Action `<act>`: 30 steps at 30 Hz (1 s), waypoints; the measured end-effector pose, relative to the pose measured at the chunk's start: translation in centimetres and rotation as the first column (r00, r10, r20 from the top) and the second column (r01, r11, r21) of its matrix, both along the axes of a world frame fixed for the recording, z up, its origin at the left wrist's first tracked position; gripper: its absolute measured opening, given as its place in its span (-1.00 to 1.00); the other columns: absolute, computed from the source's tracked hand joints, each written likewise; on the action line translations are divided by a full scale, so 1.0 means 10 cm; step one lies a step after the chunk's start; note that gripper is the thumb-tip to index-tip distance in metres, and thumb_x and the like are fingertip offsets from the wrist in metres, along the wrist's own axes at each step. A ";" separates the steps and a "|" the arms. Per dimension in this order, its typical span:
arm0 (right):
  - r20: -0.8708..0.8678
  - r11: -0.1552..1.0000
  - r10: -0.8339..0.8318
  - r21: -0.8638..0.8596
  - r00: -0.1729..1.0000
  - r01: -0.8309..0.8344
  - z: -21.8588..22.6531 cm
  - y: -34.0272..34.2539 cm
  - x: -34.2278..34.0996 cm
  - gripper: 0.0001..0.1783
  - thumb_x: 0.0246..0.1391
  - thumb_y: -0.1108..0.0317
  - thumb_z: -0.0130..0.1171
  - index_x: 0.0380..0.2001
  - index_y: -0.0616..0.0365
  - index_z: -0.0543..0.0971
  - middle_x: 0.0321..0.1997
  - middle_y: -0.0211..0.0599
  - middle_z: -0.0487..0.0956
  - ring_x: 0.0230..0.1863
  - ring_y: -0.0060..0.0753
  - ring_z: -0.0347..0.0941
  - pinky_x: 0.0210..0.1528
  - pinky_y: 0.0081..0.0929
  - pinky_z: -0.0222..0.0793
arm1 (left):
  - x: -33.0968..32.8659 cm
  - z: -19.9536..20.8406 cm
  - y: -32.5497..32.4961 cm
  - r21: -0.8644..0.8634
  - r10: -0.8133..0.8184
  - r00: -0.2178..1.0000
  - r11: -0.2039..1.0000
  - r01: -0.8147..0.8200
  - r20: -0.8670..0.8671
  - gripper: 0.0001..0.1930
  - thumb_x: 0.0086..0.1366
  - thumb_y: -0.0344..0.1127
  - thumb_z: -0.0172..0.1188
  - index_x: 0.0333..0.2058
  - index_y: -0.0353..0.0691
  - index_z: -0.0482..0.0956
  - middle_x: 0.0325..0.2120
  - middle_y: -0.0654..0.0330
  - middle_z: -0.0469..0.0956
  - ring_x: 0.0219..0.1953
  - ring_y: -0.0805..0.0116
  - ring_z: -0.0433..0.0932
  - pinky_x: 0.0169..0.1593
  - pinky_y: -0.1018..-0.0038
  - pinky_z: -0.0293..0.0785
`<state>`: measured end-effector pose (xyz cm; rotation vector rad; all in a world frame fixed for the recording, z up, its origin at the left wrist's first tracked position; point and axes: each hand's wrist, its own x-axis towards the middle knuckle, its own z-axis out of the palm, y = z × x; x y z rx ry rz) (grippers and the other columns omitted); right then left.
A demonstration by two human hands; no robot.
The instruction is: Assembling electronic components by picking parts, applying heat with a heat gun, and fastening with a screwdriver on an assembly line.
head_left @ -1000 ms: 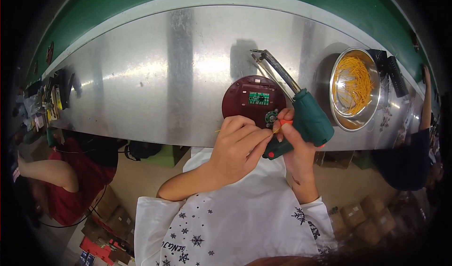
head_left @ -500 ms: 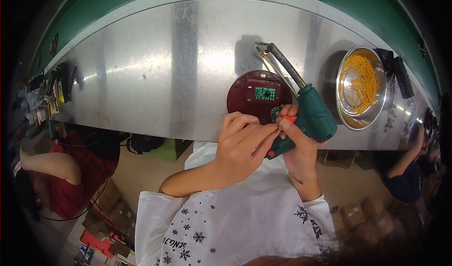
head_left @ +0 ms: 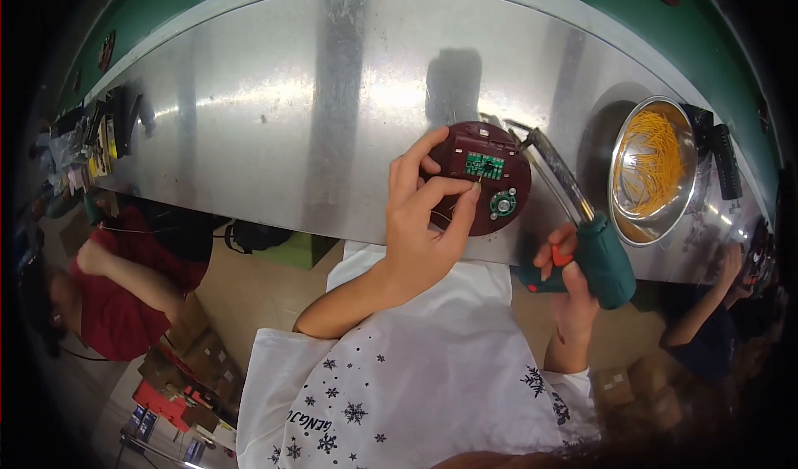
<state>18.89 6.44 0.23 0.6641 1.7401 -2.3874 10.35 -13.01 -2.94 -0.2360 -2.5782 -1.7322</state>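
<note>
Scuffed steel bench (head_left: pixel 258 149): near its six-o'clock edge sits a round dark-red plastic housing (head_left: pixel 514 174). At its eight o'clock, the left hand (head_left: pixel 420 224) pinches a thin yellow wire (head_left: pixel 480 181) by a green circuit board (head_left: pixel 485 166); at four, the right hand (head_left: pixel 573 294) curls round a dark-green pistol-shaped soldering tool (head_left: pixel 605 261).

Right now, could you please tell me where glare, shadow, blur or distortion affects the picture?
In the head view, glare streaks the metal table, a soft shadow lies left of the steel bowl, and the table's far edge bows; also in the head view, the boxes at lower right are dim and blurred, while the round maroon housing reads more clearly.
</note>
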 end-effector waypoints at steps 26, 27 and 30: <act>0.125 0.867 0.175 0.450 0.977 -0.213 0.00 0.31 0.20 -0.85 -0.23 0.48 0.29 -0.49 0.26 0.55 -0.55 -0.28 0.47 -0.52 -0.35 0.39 -0.47 -0.49 0.30 | -0.05 0.03 0.05 -0.059 -0.022 0.999 0.998 0.024 0.031 -0.90 0.01 -0.58 0.31 -0.45 -0.31 0.63 0.06 0.06 0.48 -0.16 0.25 0.33 -0.06 0.41 0.33; 0.144 0.861 0.180 0.456 0.973 -0.227 0.01 0.31 0.20 -0.84 -0.24 0.49 0.30 -0.50 0.25 0.55 -0.56 -0.28 0.46 -0.53 -0.33 0.39 -0.48 -0.49 0.29 | -0.04 0.02 0.05 -0.055 -0.020 0.999 0.998 0.021 0.029 -0.91 0.01 -0.58 0.31 -0.45 -0.31 0.63 0.06 0.07 0.48 -0.16 0.25 0.33 -0.06 0.41 0.32; 0.111 0.786 0.243 0.559 0.964 -0.262 -0.02 0.35 0.24 -0.82 -0.29 0.50 0.31 -0.51 0.24 0.54 -0.57 -0.28 0.44 -0.56 -0.28 0.36 -0.51 -0.46 0.26 | -0.04 0.03 0.05 -0.057 -0.017 0.999 0.998 0.019 0.029 -0.91 0.01 -0.58 0.30 -0.45 -0.31 0.62 0.06 0.07 0.48 -0.18 0.26 0.33 -0.07 0.41 0.32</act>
